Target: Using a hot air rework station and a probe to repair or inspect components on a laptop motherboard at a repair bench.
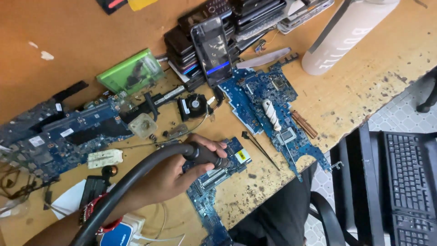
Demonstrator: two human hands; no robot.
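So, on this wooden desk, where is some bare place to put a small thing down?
Bare wood lies at the far left of the desk, beyond the green case, and at the right edge between the white bottle and the blue circuit board. The middle is crowded: stacked phones, fan, boards, and the left hand holding a black hose tool.

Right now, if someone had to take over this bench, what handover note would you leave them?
Left hand: gripping the black hot-air handpiece with its thick hose, nozzle aimed down at the small blue circuit board beneath it.
Right hand: not in view.
Nearby: thin black tweezers lie just right of that board; a larger blue board with a white tube on it lies beyond; the cooling fan and a stack of phones sit further back.
Done: boards are stripped and laid out on the wooden table.
Left: the pictures do not show how far the work on the small board has got.
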